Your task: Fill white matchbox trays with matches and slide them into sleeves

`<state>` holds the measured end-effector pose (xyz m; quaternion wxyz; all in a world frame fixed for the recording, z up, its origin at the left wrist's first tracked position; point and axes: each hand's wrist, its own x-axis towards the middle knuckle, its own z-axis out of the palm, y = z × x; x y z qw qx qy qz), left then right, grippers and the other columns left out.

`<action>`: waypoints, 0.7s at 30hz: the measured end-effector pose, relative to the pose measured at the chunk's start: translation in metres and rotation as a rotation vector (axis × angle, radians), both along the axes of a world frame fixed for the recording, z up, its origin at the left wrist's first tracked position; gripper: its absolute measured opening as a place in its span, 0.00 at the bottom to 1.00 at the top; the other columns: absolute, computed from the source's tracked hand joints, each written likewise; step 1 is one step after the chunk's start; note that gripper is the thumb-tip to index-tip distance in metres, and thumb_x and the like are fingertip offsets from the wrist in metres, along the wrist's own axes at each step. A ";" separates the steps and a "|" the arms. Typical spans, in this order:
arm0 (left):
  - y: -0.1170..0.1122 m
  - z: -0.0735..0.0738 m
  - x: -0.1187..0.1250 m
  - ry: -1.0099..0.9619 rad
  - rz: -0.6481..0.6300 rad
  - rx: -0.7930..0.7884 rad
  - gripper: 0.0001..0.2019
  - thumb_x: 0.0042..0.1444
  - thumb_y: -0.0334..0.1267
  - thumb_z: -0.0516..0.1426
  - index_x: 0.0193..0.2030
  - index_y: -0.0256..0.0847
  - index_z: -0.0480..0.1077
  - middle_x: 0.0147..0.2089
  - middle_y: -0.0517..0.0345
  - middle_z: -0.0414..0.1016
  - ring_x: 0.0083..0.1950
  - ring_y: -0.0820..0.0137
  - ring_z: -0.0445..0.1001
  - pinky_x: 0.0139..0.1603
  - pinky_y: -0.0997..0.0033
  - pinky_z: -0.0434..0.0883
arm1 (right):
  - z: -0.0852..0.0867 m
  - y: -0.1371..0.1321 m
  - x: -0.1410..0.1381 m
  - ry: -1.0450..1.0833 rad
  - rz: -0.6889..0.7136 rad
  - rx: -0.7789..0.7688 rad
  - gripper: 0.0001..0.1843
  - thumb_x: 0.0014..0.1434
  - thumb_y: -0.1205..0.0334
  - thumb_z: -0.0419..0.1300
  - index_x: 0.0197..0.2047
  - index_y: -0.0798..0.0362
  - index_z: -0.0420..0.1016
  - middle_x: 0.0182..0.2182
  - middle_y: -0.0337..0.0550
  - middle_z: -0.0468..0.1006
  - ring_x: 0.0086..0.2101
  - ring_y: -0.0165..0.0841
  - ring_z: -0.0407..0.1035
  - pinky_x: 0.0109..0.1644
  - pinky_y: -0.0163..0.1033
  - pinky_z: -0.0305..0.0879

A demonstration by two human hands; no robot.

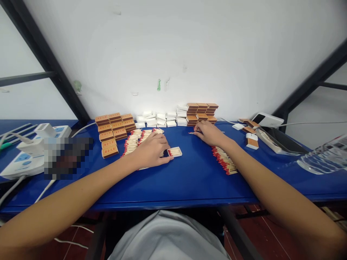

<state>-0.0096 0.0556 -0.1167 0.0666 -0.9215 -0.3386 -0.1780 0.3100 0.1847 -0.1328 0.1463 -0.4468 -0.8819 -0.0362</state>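
Observation:
A small white matchbox tray (pixel 175 152) holding red-tipped matches lies on the blue table. My left hand (pixel 151 150) grips its left end between thumb and fingers. Behind and under that hand spread rows of loose matches (pixel 132 142). Farther right, my right hand (pixel 210 133) is closed in a pinch at the tabletop, with red match heads showing at its fingertips. Another pile of matches (pixel 224 160) lies beneath my right wrist, partly covered by the forearm.
Orange matchboxes (pixel 108 135) are stacked at the left, more matchboxes (pixel 202 112) behind my right hand. White trays (pixel 159 119) line the wall. A power strip (pixel 24 160) and cables sit far left. A white device (pixel 267 120) and a plastic bottle (pixel 322 159) are at right.

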 end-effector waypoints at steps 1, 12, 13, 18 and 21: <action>0.000 0.000 0.000 0.000 0.000 0.002 0.18 0.69 0.52 0.62 0.48 0.38 0.83 0.49 0.45 0.84 0.57 0.53 0.77 0.63 0.50 0.69 | -0.001 0.001 0.000 -0.006 0.005 -0.004 0.07 0.69 0.62 0.59 0.43 0.54 0.78 0.45 0.57 0.81 0.47 0.49 0.74 0.53 0.49 0.69; -0.001 0.001 0.001 -0.016 -0.003 -0.009 0.17 0.68 0.51 0.63 0.48 0.38 0.83 0.49 0.45 0.84 0.57 0.53 0.77 0.62 0.49 0.70 | 0.000 0.006 0.005 -0.109 -0.054 -0.003 0.11 0.70 0.68 0.55 0.40 0.56 0.79 0.42 0.60 0.81 0.45 0.49 0.74 0.51 0.48 0.67; -0.001 0.001 0.001 -0.016 -0.003 -0.010 0.17 0.68 0.51 0.63 0.48 0.38 0.83 0.49 0.45 0.84 0.57 0.53 0.77 0.62 0.49 0.70 | -0.001 0.007 0.005 -0.126 -0.070 -0.001 0.11 0.70 0.67 0.55 0.40 0.57 0.79 0.42 0.61 0.81 0.45 0.49 0.74 0.51 0.48 0.66; 0.000 0.000 0.000 0.002 0.006 -0.010 0.18 0.68 0.53 0.62 0.48 0.38 0.83 0.49 0.46 0.84 0.58 0.53 0.77 0.63 0.50 0.69 | -0.004 0.008 0.004 -0.199 -0.081 0.033 0.15 0.73 0.65 0.51 0.41 0.59 0.79 0.43 0.63 0.81 0.45 0.49 0.73 0.53 0.49 0.66; 0.000 0.001 0.000 0.005 0.006 -0.016 0.19 0.68 0.53 0.62 0.48 0.38 0.83 0.50 0.46 0.83 0.57 0.53 0.77 0.63 0.50 0.69 | -0.006 0.007 0.003 -0.187 -0.059 0.047 0.16 0.73 0.65 0.50 0.43 0.59 0.79 0.43 0.62 0.81 0.46 0.49 0.73 0.54 0.49 0.66</action>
